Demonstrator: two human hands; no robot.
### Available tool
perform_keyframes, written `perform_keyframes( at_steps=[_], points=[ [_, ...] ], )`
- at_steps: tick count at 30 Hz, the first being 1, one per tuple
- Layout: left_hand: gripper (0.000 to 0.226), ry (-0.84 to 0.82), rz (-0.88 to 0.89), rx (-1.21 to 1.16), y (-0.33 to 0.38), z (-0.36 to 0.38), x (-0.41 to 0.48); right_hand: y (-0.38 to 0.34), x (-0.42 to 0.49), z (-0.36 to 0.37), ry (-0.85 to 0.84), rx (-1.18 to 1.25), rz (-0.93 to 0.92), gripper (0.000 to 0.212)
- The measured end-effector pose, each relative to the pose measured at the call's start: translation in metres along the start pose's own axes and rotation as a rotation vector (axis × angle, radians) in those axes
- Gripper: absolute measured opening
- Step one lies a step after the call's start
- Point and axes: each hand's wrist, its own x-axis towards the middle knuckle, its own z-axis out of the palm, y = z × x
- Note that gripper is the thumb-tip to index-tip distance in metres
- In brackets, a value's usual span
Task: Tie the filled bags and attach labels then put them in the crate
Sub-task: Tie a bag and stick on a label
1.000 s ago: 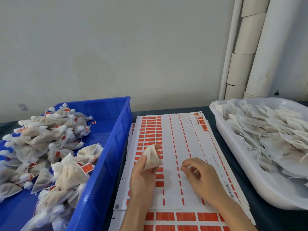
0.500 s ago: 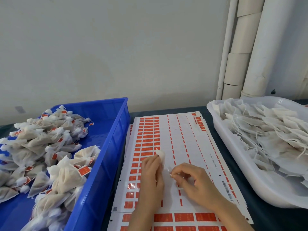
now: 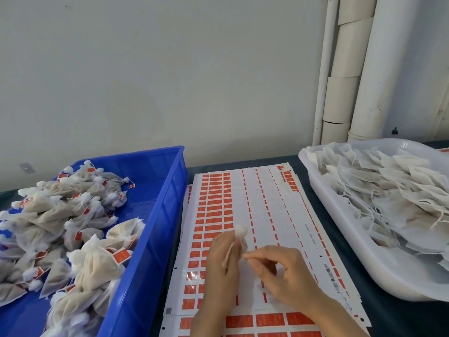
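Over the label sheet (image 3: 267,210), our left hand (image 3: 222,263) grips the bag (image 3: 240,233), neck pointing away from us; our right hand (image 3: 284,273), just beside it, pinches apparently its string (image 3: 244,255).

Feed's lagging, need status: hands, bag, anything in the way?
Left hand grips small bag over label sheet. Right hand pinches bag's neck. Blue crate alongside, nothing seen between.

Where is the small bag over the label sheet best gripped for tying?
Grip the bag round its body, below the gathered neck, from the left, as the left hand does; its tuft pokes up free, leaving the neck to the right hand.
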Motion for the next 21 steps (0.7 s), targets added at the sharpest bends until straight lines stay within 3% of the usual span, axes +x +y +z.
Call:
perform_keyframes(
  at_steps=[5,9,21],
  points=[
    [0.04,0.078,-0.345,-0.258,0.0053,-0.0053,0.0012,0.0002,0.0023,-0.0025,0.125,-0.052,0.085,0.009],
    [0.032,0.05,-0.521,-0.502,0.0066,-0.0091,0.0048,-0.0035,0.0036,-0.0022,0.179,-0.071,0.147,0.026],
    [0.023,-0.047,-0.459,-0.533,0.0114,-0.0066,0.0049,-0.007,0.0058,-0.0018,0.16,-0.051,0.147,0.016]
  ],
)
